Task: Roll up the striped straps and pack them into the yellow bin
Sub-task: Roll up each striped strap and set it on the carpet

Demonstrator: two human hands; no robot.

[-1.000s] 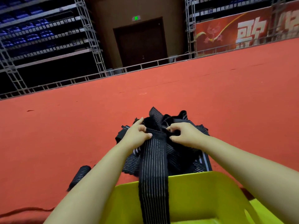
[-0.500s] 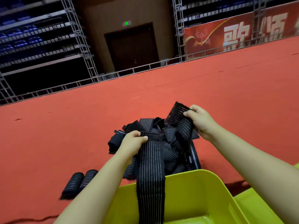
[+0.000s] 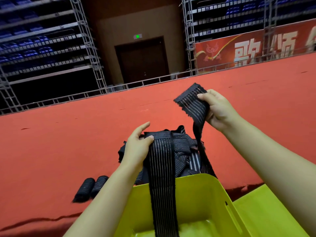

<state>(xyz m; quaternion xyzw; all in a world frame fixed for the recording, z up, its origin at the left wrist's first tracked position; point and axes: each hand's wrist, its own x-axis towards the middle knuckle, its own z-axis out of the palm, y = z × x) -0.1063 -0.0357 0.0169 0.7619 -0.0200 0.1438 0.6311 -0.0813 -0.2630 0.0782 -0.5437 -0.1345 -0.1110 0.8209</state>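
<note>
I observe the left hand [image 3: 136, 147] gripping the top end of one striped strap [image 3: 162, 177], thumb pressed over its black end band, index finger extended forward. Below those fingers the strap hangs straight down across the front rim of the yellow bin [image 3: 205, 202] and into its interior.

The right hand [image 3: 217, 108] is raised, its fingers [image 3: 203, 96] curled round the end of a second striped strap [image 3: 193, 103]; the loose end projects up and to the left of the fingers, and the remainder trails down, twisted, into the pile of straps [image 3: 186, 154].

That pile lies on the red floor [image 3: 68, 142] between the two hands and directly beyond the bin's far rim.

Two rolled straps [image 3: 92, 187] lie side by side on the floor, below and to the left of the left fingers, clear of the bin.

I cannot tell whether the bin holds any rolls.
</note>
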